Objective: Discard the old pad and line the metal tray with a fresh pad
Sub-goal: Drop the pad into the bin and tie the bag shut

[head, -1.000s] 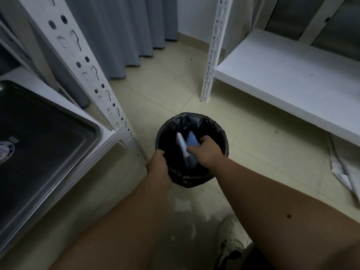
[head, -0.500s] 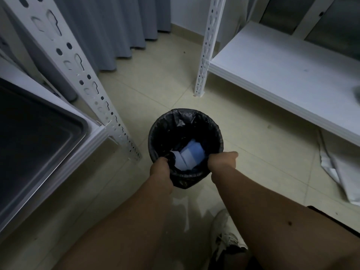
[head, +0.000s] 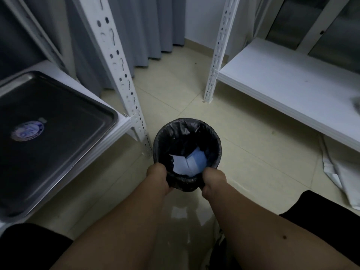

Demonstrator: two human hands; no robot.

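Observation:
The old pad (head: 190,161), folded, white and pale blue, lies inside a small round bin (head: 214,141) lined with a black bag, on the floor in front of me. My left hand (head: 157,177) grips the bin's near rim on the left. My right hand (head: 213,181) grips the near rim on the right. The metal tray (head: 58,106) sits bare on the low white shelf at the left, with a round blue sticker in its middle. No fresh pad is in view.
A white perforated shelf post (head: 124,75) stands between the tray and the bin. Another white shelf (head: 292,84) runs along the right, with crumpled white sheeting (head: 342,176) on the floor under it. Grey curtains (head: 146,26) hang behind. The floor is pale tile.
My right hand let go of the pad inside the bin, came out and took hold of the near rim. The pad now lies loose in the bin. The view shifted toward the tray.

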